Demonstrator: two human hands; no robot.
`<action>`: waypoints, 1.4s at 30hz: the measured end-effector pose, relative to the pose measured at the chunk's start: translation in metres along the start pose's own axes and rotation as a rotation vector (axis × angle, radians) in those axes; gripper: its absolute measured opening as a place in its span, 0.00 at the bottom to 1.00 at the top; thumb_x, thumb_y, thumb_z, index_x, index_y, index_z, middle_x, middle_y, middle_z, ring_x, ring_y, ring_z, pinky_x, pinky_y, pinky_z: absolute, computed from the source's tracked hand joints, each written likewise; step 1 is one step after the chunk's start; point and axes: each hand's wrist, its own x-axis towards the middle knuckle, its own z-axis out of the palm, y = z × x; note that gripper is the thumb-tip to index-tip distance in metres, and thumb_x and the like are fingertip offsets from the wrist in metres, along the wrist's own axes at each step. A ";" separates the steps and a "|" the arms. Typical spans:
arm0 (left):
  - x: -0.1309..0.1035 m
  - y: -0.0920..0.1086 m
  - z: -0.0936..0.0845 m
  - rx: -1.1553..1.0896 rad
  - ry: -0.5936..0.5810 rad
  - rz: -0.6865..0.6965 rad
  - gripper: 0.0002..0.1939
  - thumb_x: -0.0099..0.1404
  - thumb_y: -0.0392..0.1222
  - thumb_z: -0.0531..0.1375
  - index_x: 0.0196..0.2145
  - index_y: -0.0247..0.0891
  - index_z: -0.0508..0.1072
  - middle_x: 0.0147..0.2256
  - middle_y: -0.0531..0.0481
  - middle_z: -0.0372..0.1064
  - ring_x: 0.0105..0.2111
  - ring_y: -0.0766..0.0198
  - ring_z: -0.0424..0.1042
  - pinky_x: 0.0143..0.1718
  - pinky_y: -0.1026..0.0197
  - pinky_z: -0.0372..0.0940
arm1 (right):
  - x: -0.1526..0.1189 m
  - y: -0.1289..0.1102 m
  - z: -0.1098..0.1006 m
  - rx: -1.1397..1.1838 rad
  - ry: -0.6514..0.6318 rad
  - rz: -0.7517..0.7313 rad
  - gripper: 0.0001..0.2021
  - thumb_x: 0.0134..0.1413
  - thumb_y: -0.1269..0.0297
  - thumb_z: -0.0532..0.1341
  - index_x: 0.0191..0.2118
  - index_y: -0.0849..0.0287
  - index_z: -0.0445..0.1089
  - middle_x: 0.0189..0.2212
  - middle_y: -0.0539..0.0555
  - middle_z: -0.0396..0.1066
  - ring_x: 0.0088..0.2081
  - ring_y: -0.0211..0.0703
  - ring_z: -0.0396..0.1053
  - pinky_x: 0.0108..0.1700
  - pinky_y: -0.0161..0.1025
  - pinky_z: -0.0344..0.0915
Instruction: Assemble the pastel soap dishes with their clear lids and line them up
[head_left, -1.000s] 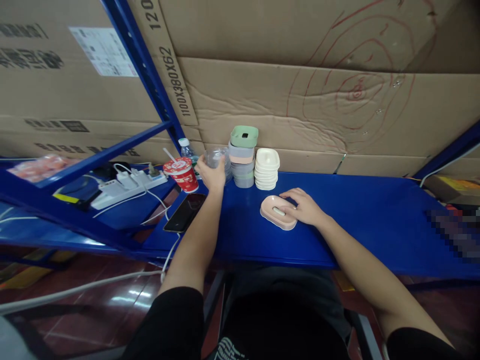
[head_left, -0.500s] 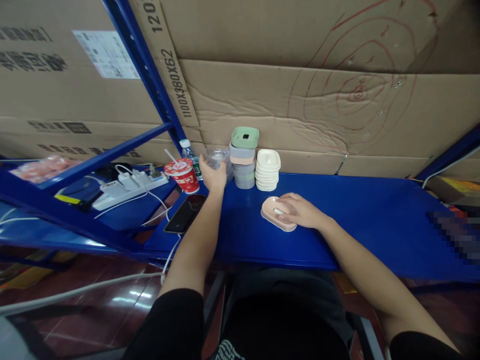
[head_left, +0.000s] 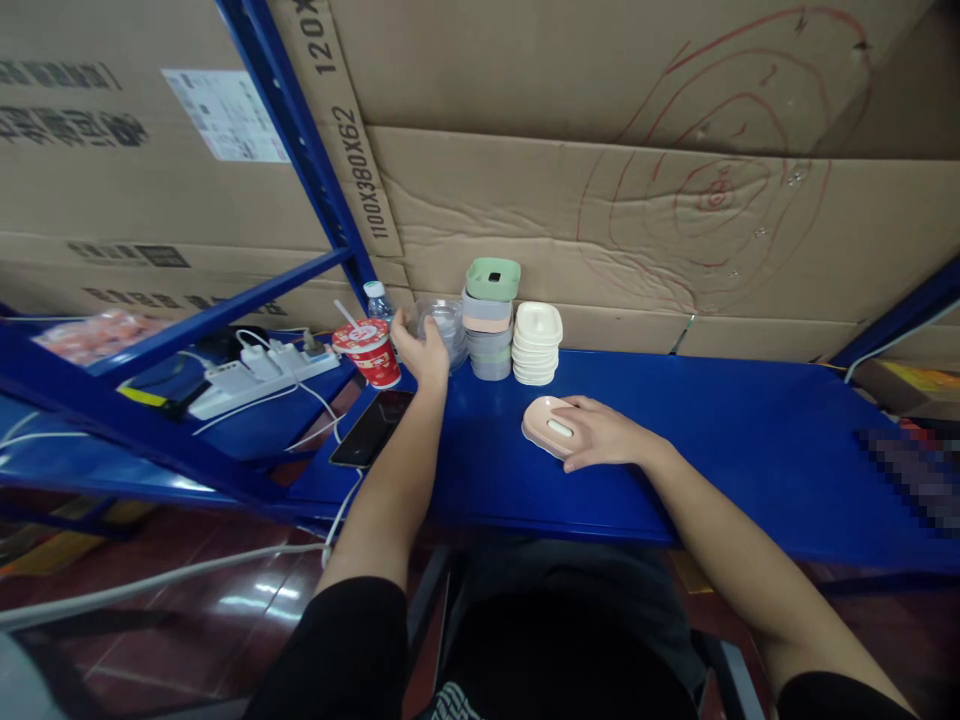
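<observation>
A pink container (head_left: 546, 418) with a white oval piece (head_left: 559, 428) on top lies on the blue table. My right hand (head_left: 600, 434) is wrapped round its right side. Further back on the left, my left hand (head_left: 422, 348) has its thumb and fingers apart beside a stack of clear plastic lids or bowls (head_left: 448, 330); nothing shows between them. Right of the clear stack stands a pile of grey, pink and green containers (head_left: 490, 340), topped by a green one (head_left: 493, 278). Next to it is a stack of cream containers (head_left: 537, 345).
A red cup with a straw (head_left: 373, 356) and a bottle (head_left: 377, 300) stand left of my left hand. A black phone (head_left: 371, 430) lies by my left forearm. A white power strip (head_left: 262, 382) is beyond the blue frame post. Cardboard (head_left: 480, 190) backs the table (head_left: 735, 440).
My left hand has moved slightly left, off the clear stack, and its fingers have spread. My right hand has shifted toward the pink container's right edge, so the white piece shows fully.
</observation>
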 end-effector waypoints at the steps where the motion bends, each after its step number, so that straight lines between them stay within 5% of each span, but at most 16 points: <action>1: -0.001 0.002 -0.001 -0.027 0.023 0.047 0.23 0.71 0.38 0.61 0.62 0.37 0.67 0.59 0.36 0.70 0.61 0.53 0.71 0.64 0.52 0.65 | 0.000 0.000 0.000 -0.005 -0.005 -0.012 0.51 0.44 0.31 0.74 0.72 0.47 0.66 0.71 0.62 0.63 0.68 0.72 0.64 0.67 0.66 0.65; 4: -0.006 0.008 -0.001 -0.105 0.044 0.146 0.21 0.73 0.40 0.58 0.62 0.37 0.66 0.61 0.36 0.67 0.46 0.60 0.77 0.47 0.57 0.72 | -0.001 0.001 0.000 0.000 -0.006 -0.027 0.51 0.45 0.34 0.75 0.72 0.48 0.65 0.71 0.64 0.63 0.69 0.72 0.62 0.68 0.66 0.63; 9: -0.022 0.015 0.000 -0.214 -0.030 0.450 0.21 0.74 0.53 0.55 0.56 0.36 0.69 0.51 0.39 0.73 0.24 0.69 0.67 0.29 0.61 0.65 | 0.000 -0.001 -0.001 0.025 0.033 -0.031 0.46 0.50 0.41 0.75 0.72 0.50 0.66 0.72 0.65 0.61 0.72 0.71 0.60 0.70 0.66 0.61; 13: -0.054 0.030 -0.004 -0.189 -0.352 0.889 0.23 0.73 0.62 0.55 0.43 0.38 0.75 0.33 0.46 0.76 0.28 0.62 0.74 0.33 0.58 0.69 | 0.000 -0.002 -0.005 0.074 0.095 -0.045 0.42 0.55 0.45 0.73 0.72 0.51 0.66 0.72 0.64 0.61 0.73 0.68 0.58 0.71 0.65 0.60; 17: -0.089 0.053 -0.009 -0.224 -0.646 1.177 0.26 0.70 0.65 0.60 0.46 0.38 0.79 0.39 0.43 0.80 0.39 0.57 0.81 0.37 0.58 0.72 | -0.003 0.002 -0.009 0.129 0.200 -0.024 0.36 0.62 0.43 0.67 0.70 0.51 0.67 0.72 0.63 0.61 0.74 0.68 0.57 0.70 0.67 0.60; 20: -0.101 0.063 -0.011 -0.134 -0.787 1.157 0.32 0.69 0.69 0.59 0.52 0.37 0.79 0.48 0.39 0.78 0.43 0.55 0.81 0.37 0.58 0.73 | -0.004 0.008 -0.010 0.181 0.303 -0.070 0.34 0.65 0.37 0.62 0.69 0.50 0.69 0.72 0.63 0.63 0.73 0.69 0.59 0.69 0.69 0.61; 24: -0.099 0.066 -0.013 0.057 -1.049 0.968 0.41 0.66 0.76 0.59 0.61 0.40 0.74 0.61 0.37 0.71 0.53 0.48 0.79 0.44 0.53 0.75 | -0.005 0.013 -0.009 0.206 0.383 -0.109 0.35 0.65 0.33 0.59 0.67 0.50 0.70 0.70 0.64 0.66 0.71 0.69 0.63 0.68 0.70 0.62; 31: -0.095 0.071 -0.014 0.118 -1.381 0.744 0.42 0.62 0.70 0.66 0.65 0.43 0.70 0.63 0.42 0.73 0.63 0.46 0.72 0.64 0.44 0.67 | -0.003 0.017 -0.007 0.231 0.371 -0.098 0.33 0.65 0.34 0.60 0.64 0.50 0.74 0.67 0.63 0.71 0.68 0.66 0.68 0.67 0.69 0.65; 37: -0.096 0.075 -0.013 0.169 -1.555 0.674 0.45 0.57 0.68 0.70 0.67 0.45 0.69 0.67 0.44 0.70 0.66 0.45 0.70 0.65 0.45 0.66 | -0.002 0.020 -0.007 0.251 0.329 -0.113 0.30 0.64 0.37 0.63 0.63 0.49 0.76 0.64 0.60 0.75 0.68 0.64 0.69 0.68 0.66 0.65; 42: -0.097 0.068 -0.010 0.228 -1.615 0.669 0.61 0.51 0.70 0.72 0.74 0.42 0.59 0.72 0.40 0.61 0.71 0.42 0.63 0.70 0.44 0.61 | -0.002 0.020 -0.005 0.262 0.328 -0.084 0.29 0.66 0.39 0.63 0.63 0.52 0.76 0.63 0.62 0.75 0.65 0.61 0.72 0.66 0.62 0.68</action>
